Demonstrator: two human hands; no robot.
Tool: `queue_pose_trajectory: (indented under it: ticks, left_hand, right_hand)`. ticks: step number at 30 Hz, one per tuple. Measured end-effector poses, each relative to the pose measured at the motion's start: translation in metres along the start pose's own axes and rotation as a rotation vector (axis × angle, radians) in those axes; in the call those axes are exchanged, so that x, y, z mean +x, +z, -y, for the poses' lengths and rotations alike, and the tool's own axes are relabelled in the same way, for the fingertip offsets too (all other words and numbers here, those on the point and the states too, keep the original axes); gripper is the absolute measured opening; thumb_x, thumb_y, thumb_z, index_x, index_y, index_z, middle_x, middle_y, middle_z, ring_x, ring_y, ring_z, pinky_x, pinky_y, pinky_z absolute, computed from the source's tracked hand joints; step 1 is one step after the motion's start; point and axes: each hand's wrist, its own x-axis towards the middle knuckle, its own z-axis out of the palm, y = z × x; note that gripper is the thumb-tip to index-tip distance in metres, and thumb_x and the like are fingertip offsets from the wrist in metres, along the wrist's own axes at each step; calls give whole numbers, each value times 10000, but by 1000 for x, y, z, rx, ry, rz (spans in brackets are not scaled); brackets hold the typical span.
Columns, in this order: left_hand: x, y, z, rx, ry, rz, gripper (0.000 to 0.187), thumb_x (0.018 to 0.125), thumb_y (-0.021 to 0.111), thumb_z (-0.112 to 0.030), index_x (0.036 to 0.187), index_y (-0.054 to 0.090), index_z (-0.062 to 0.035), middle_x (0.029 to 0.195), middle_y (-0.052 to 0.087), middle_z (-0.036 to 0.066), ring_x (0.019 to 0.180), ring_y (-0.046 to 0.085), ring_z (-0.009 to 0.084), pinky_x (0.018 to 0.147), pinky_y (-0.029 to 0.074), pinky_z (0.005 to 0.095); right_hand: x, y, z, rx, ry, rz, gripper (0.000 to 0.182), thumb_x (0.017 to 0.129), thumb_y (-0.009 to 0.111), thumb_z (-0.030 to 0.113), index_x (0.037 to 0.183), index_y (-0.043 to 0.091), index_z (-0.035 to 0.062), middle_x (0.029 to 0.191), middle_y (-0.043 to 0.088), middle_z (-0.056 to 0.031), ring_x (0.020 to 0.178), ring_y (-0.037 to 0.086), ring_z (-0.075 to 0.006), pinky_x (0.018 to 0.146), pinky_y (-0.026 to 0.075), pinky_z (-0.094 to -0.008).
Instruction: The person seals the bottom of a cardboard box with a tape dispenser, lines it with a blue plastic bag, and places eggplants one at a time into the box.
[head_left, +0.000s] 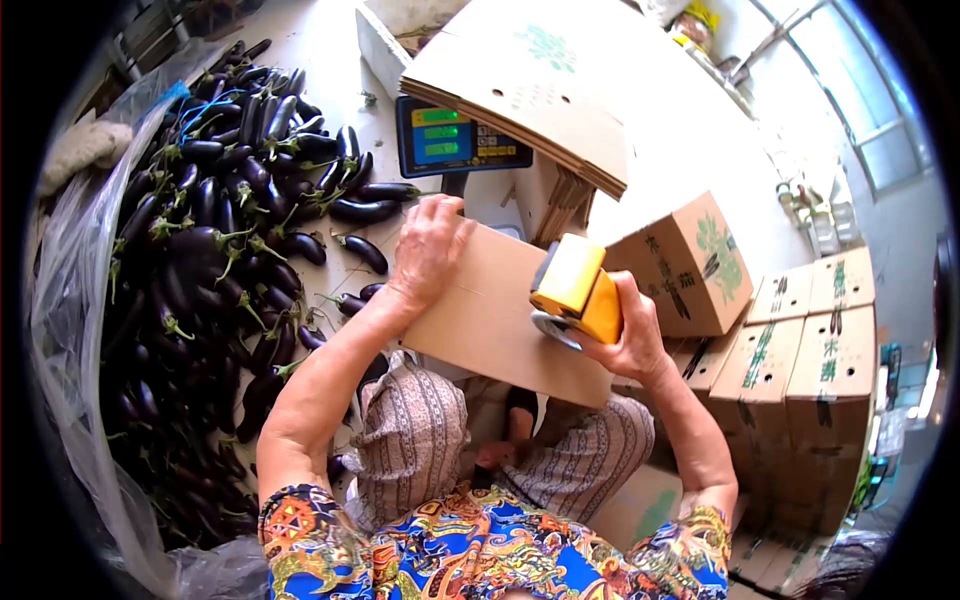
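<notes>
Between my knees is a plain brown cardboard box [487, 308], its broad flat face turned up towards me. My left hand [432, 250] grips the box at its upper left edge, fingers curled over the rim. In my right hand [635, 330] is a yellow hand-held tool [580, 290] with a dark side and a curved grey metal part underneath. The tool sits right at the right part of the box face, overlapping it in this view; its kind I cannot tell.
A big heap of eggplants [230, 220] lies on the left beside clear plastic sheeting [85, 260]. Ahead stands a digital scale [440, 135], partly under stacked flat cartons [530, 80]. Closed cartons [760, 370] are stacked on the right, with a tilted printed carton [680, 265] nearer.
</notes>
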Motion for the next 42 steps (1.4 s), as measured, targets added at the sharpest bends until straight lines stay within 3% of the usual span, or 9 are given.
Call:
queue_pose_trajectory:
  ticks: [2,6,8,12,16,17,23,32,42]
  left_hand:
    - [4,-17,-18,-144,112,-95,345,967,554,-287,1124,582,19,1084,615,188,984,620,324,864,493,410]
    - [5,-57,-69,-975,-420,351,366,984,555,-363,1037,640,-12,880,659,51,821,633,137,746,495,275]
    - [6,-56,-81,-1092,-480,552,351,984,562,-356,1034,652,-20,880,666,32,795,622,99,734,485,249]
    - [-3,-41,-71,-1454,-623,625,231,974,571,-242,1040,665,-42,910,688,45,809,643,106,772,518,254]
    - [-4,-43,-61,-1656,-721,673,368,988,506,-351,1045,649,-17,924,694,72,857,674,134,774,545,274]
    - [-4,-44,-63,-1617,-749,688,442,989,475,-414,1040,644,-9,914,690,72,825,666,132,768,536,266]
    - [2,-46,-74,-1320,-617,656,301,985,538,-333,996,655,-56,833,667,22,741,623,79,701,503,220]
    - [3,-43,-64,-1370,-641,664,230,993,537,-254,982,656,-58,789,650,-1,683,612,54,611,487,177]
    - [10,-49,-60,-1340,-710,637,312,967,607,-340,1043,668,-44,765,634,-11,653,587,34,587,474,161]
  right_hand:
    - [-3,-2,4,19,85,53,536,731,819,157,1110,466,23,978,707,-149,889,715,-226,769,557,-323]
    - [-3,0,8,-10,68,37,549,748,810,213,1137,465,40,913,670,-152,802,700,-285,699,553,-348]
    - [-1,0,13,-8,82,52,549,747,809,200,1138,461,37,930,676,-149,824,704,-280,716,556,-349]
    - [-1,0,13,-6,74,43,549,751,802,183,1149,453,36,973,686,-154,862,710,-277,748,560,-350]
    - [-2,1,13,-19,70,33,550,754,793,182,1160,450,37,985,685,-157,882,709,-278,760,560,-353]
    - [-2,1,13,-19,72,36,555,752,794,183,1162,450,37,986,684,-156,885,708,-278,760,560,-355]
    - [3,0,19,-21,103,66,564,739,796,191,1164,453,48,977,665,-152,873,698,-286,755,557,-352]
    - [12,1,23,-61,102,98,548,730,801,202,1139,467,54,942,646,-156,839,685,-309,738,550,-366]
    - [12,4,19,-71,118,105,557,699,798,195,1122,469,44,918,639,-169,793,674,-324,717,543,-372]
